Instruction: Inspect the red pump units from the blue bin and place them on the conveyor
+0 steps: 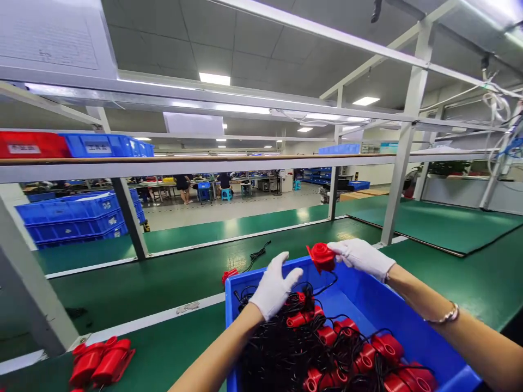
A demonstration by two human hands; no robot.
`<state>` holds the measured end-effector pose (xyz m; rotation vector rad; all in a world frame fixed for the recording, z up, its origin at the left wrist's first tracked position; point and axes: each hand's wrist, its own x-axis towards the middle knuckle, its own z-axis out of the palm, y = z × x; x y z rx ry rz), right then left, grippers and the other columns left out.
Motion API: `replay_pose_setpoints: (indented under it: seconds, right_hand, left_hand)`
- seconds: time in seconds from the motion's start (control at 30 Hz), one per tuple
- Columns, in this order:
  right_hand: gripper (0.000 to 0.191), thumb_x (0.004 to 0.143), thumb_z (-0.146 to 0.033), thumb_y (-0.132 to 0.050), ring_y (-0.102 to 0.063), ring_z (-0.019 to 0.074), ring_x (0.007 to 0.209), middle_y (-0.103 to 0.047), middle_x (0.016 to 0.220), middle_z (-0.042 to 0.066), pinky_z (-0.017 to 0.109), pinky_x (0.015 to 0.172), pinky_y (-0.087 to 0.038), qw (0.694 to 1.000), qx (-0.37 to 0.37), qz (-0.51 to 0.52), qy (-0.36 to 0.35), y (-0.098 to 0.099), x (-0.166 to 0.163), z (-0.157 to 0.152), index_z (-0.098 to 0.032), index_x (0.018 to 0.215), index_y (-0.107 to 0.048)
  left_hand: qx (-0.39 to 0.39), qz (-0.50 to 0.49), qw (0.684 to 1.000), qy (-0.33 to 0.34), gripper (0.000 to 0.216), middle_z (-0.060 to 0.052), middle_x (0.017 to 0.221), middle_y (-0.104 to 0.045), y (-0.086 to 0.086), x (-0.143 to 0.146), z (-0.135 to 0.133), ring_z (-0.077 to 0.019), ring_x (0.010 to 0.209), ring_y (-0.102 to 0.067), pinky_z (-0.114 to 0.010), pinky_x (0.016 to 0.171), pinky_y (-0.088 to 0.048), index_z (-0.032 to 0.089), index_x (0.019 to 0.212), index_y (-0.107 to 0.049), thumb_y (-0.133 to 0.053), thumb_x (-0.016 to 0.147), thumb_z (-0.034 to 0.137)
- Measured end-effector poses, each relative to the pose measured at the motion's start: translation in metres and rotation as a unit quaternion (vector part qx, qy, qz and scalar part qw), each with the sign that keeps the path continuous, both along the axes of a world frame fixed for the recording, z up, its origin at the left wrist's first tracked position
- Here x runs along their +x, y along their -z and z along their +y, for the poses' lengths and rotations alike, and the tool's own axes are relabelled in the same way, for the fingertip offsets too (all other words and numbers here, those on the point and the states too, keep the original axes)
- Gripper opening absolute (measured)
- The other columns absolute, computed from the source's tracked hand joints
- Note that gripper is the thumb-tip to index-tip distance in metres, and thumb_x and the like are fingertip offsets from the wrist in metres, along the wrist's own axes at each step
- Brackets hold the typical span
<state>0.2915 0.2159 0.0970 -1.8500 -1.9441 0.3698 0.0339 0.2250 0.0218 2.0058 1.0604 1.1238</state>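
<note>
The bin [368, 305] runs off the bottom edge at 6 o'clock, so its near wall and part of the cables [278, 354] are cut away. The red pieces [102, 362] at 8 o'clock are clipped by the same edge. The right hand [362, 257] covers one side of the red part [322, 256] at the bin's 12 o'clock. The left hand [273, 288] hides whatever lies under its fingertips. Labels on the red crate [30, 144] and blue crate [102, 145] at 9 o'clock are too small to read. The sheet [49, 35] at 10 o'clock is blurred and cut by the top edge.

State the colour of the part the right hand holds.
Red: the part, head view.
</note>
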Motion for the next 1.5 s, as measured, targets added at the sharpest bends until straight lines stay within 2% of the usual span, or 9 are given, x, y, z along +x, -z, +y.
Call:
replay_pose_setpoints:
  seconds: [0.17, 0.33, 0.43, 0.67, 0.87, 1.0, 1.23, 1.37, 1.5]
  right_hand:
    - [0.063, 0.081, -0.078, -0.044, -0.034, 0.0070, 0.044, -0.044, 0.052, -0.002, 0.021, 0.044, -0.026, 0.957, -0.049, 0.277, -0.072, -0.013, -0.085, -0.030, -0.017, 0.071, -0.054]
    - [0.065, 0.075, -0.081, -0.053, -0.040, 0.0063, 0.045, -0.050, 0.057, -0.002, 0.019, 0.043, -0.030, 0.913, -0.059, 0.380, -0.137, -0.022, -0.104, -0.051, -0.016, 0.077, -0.058]
    - [0.062, 0.078, -0.078, -0.054, -0.044, 0.0076, 0.047, -0.051, 0.057, -0.001, 0.020, 0.044, -0.034, 0.917, -0.067, 0.372, -0.131, -0.014, -0.097, -0.052, -0.017, 0.076, -0.060]
    - [0.062, 0.085, -0.077, -0.043, -0.047, 0.0106, 0.044, -0.054, 0.055, 0.000, 0.025, 0.043, -0.040, 0.933, -0.077, 0.333, -0.115, 0.016, -0.079, -0.038, -0.018, 0.076, -0.060]
    - [0.060, 0.090, -0.073, -0.039, -0.051, 0.0100, 0.046, -0.060, 0.061, 0.001, 0.022, 0.044, -0.040, 0.919, -0.061, 0.350, -0.172, 0.020, -0.082, -0.055, -0.018, 0.084, -0.061]
    - [0.058, 0.091, -0.073, -0.036, -0.055, 0.0124, 0.054, -0.062, 0.068, 0.002, 0.024, 0.051, -0.043, 0.943, -0.043, 0.251, -0.215, 0.020, -0.090, -0.068, -0.019, 0.084, -0.058]
    - [0.034, 0.095, -0.053, -0.049, -0.062, 0.0214, 0.101, -0.066, 0.114, 0.004, 0.032, 0.092, -0.050, 0.909, -0.002, 0.137, -0.393, 0.019, -0.081, -0.074, -0.029, 0.113, -0.064]
    - [0.042, 0.095, -0.048, -0.051, -0.051, 0.0249, 0.128, -0.054, 0.141, 0.005, 0.035, 0.112, -0.041, 0.903, 0.033, 0.132, -0.407, 0.030, -0.059, -0.064, -0.031, 0.133, -0.056]
    - [0.046, 0.092, -0.060, -0.049, -0.063, 0.0237, 0.103, -0.068, 0.112, 0.007, 0.033, 0.091, -0.051, 0.955, 0.088, 0.122, -0.254, 0.023, -0.018, -0.029, -0.023, 0.115, -0.063]
  left_hand:
    - [-0.114, -0.338, 0.930, 0.092, 0.070, -0.012, 0.100, -0.068, -0.016, 0.029, -0.013, -0.0198, 0.083, -0.067, -0.032, 0.072, -0.057, 0.012, 0.116, -0.054, -0.047, 0.086, 0.075]
    - [-0.332, -0.502, 0.732, 0.319, 0.080, 0.000, 0.062, -0.055, -0.024, 0.001, -0.020, -0.0059, 0.031, -0.033, -0.020, 0.027, -0.015, 0.011, 0.093, -0.060, -0.033, 0.082, 0.085]
    - [-0.321, -0.502, 0.701, 0.393, 0.081, -0.004, 0.069, -0.060, -0.023, -0.015, -0.028, -0.0042, 0.028, -0.031, -0.020, 0.025, -0.011, 0.006, 0.100, -0.064, -0.035, 0.085, 0.080]
    - [-0.321, -0.440, 0.713, 0.442, 0.091, -0.007, 0.062, -0.061, -0.018, -0.019, -0.033, -0.0066, 0.025, -0.031, -0.021, 0.022, -0.014, 0.007, 0.099, -0.066, -0.020, 0.085, 0.084]
    - [-0.149, -0.426, 0.859, 0.241, 0.080, -0.005, 0.069, -0.058, -0.018, -0.016, -0.043, -0.0086, 0.040, -0.043, -0.021, 0.035, -0.029, 0.010, 0.100, -0.059, -0.015, 0.092, 0.076]
    - [0.084, -0.278, 0.952, 0.091, 0.060, -0.009, 0.102, -0.057, -0.014, -0.023, -0.049, -0.0168, 0.082, -0.057, -0.032, 0.077, -0.050, 0.016, 0.114, -0.048, -0.037, 0.093, 0.071]
    - [0.417, -0.074, 0.900, 0.103, 0.092, -0.018, 0.145, -0.037, 0.004, -0.040, -0.034, -0.0306, 0.131, -0.047, -0.048, 0.106, -0.046, 0.034, 0.148, -0.018, -0.077, 0.079, 0.048]
    - [0.437, -0.013, 0.899, -0.024, 0.104, -0.021, 0.150, -0.036, 0.011, -0.041, -0.018, -0.0332, 0.138, -0.043, -0.051, 0.112, -0.042, 0.028, 0.153, -0.011, -0.081, 0.076, 0.038]
    - [0.348, 0.045, 0.920, -0.173, 0.082, -0.020, 0.148, -0.040, 0.025, -0.040, 0.000, -0.0304, 0.136, -0.047, -0.053, 0.111, -0.044, 0.024, 0.151, -0.015, -0.067, 0.088, 0.037]
